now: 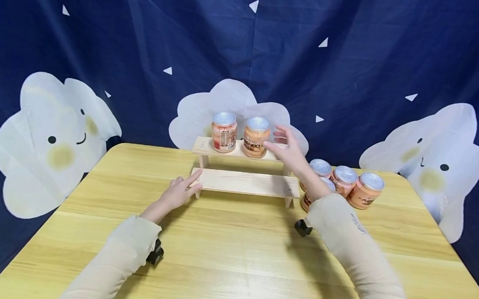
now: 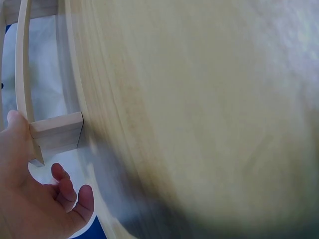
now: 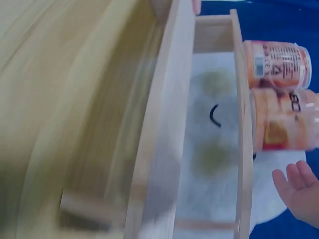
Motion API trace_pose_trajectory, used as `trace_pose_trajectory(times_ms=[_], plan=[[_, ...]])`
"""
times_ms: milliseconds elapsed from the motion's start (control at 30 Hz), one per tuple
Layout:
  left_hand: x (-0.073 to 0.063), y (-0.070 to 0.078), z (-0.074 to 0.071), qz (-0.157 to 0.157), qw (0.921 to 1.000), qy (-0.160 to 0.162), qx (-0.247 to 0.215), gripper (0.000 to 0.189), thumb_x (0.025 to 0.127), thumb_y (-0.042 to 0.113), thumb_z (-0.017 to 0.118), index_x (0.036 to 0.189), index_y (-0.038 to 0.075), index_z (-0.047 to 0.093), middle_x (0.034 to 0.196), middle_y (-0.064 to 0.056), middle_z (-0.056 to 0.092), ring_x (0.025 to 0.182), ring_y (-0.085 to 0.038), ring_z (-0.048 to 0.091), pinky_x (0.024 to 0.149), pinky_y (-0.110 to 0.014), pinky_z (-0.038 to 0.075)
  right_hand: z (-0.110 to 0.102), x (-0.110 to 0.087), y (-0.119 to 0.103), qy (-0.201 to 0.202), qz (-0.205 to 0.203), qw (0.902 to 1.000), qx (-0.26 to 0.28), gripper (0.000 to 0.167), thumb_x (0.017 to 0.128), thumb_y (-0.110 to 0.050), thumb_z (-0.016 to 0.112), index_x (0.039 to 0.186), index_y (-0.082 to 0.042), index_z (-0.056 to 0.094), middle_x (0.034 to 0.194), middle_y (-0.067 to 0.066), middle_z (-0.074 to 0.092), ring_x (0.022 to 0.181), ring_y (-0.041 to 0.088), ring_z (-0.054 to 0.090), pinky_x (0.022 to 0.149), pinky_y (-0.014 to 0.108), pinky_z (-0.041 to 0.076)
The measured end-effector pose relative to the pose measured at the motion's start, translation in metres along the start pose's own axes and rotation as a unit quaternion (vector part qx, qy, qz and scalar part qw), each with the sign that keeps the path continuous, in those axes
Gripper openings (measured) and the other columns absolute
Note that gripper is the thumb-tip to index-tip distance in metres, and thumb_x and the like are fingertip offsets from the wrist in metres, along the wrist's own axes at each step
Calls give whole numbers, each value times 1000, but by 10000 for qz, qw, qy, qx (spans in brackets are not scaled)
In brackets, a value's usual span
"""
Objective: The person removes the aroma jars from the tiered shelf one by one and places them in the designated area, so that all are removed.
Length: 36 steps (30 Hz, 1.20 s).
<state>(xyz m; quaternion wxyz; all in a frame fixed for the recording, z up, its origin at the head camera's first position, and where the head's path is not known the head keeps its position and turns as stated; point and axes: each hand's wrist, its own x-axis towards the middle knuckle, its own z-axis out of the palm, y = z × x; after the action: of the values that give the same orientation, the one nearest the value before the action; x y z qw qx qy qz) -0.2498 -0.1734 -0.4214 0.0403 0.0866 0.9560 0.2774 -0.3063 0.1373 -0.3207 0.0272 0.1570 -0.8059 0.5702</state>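
Hovering beside a round orange jar with a silver lid and dark lettering [image 1: 257, 139], the bare right hand [image 1: 290, 148] has its fingers parted and grasps nothing; whether its thumb brushes the jar cannot be told. The jar stands upright on the upper step [image 1: 202, 144] of a pale two-step wooden stand [image 1: 247, 183], next to a similar silver-lidded jar with a red-and-white label [image 1: 224, 134]. The bare left hand [image 1: 175, 192] pinches the left end of the lower step [image 1: 225, 181] between thumb and index finger.

A careless turn of the right wrist could knock the lettered jar into its neighbour or off the narrow step, since the fingers are so near. Uneven pressure from the left hand might skew the stand and rock both jars. Four more orange jars [image 1: 365, 193] crowd the yellow wood-grain table [image 1: 224, 250] beside the right cream sleeve [image 1: 338, 226], so a sideways sweep might topple one.
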Motion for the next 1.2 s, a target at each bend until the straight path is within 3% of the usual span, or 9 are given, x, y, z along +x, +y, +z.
trace_pose_trajectory(times_ms=[233, 467, 633, 800, 1033, 1200], plan=[[0, -2, -1, 39, 10000, -6, 15, 56, 96, 41, 41, 145, 21, 25, 109, -31, 47, 100, -39, 40, 77, -52, 40, 24, 21, -5, 237, 61, 9994, 262, 72, 85, -17, 64, 142, -3, 23, 136, 20, 36, 121, 33, 37, 98, 45, 34], [1, 0, 2, 9, 10000, -15, 9, 55, 96, 41, 40, 145, 22, 25, 109, -30, 47, 100, -38, 40, 80, -53, 38, 32, 26, -6, 289, 86, 9973, 669, 66, 85, -12, 63, 139, -2, 27, 132, 19, 40, 119, 28, 40, 100, 38, 32], [1, -1, 2, -11, 10000, -14, -22, 56, 95, 43, 40, 145, 23, 25, 109, -30, 47, 101, -39, 40, 80, -53, 38, 33, 19, -8, 564, 299, 9934, 949, 63, 84, -11, 64, 137, -3, 30, 130, 18, 39, 116, 27, 41, 98, 38, 34], [0, -2, 0, -25, 10000, -16, -37, 56, 95, 43, 41, 145, 22, 25, 108, -29, 46, 101, -39, 40, 77, -52, 39, 29, 7, -12, 739, 445, 9928, 833, 64, 82, -11, 66, 136, -2, 31, 129, 18, 40, 115, 27, 42, 97, 37, 34], [0, -3, 0, -34, 10000, -42, -34, 56, 95, 44, 40, 145, 23, 24, 111, -31, 45, 103, -40, 39, 78, -54, 40, 15, -17, -14, 765, 604, 9921, 792, 62, 83, -9, 64, 135, -1, 31, 127, 16, 41, 111, 23, 41, 94, 32, 35], [0, -3, 1, -25, 10000, -56, -49, 57, 95, 45, 39, 146, 23, 24, 114, -33, 43, 105, -42, 39, 79, -58, 39, 3, -35, -7, 985, 490, 9909, 769, 60, 82, -6, 64, 133, 0, 33, 123, 14, 44, 105, 16, 43, 91, 26, 35]])
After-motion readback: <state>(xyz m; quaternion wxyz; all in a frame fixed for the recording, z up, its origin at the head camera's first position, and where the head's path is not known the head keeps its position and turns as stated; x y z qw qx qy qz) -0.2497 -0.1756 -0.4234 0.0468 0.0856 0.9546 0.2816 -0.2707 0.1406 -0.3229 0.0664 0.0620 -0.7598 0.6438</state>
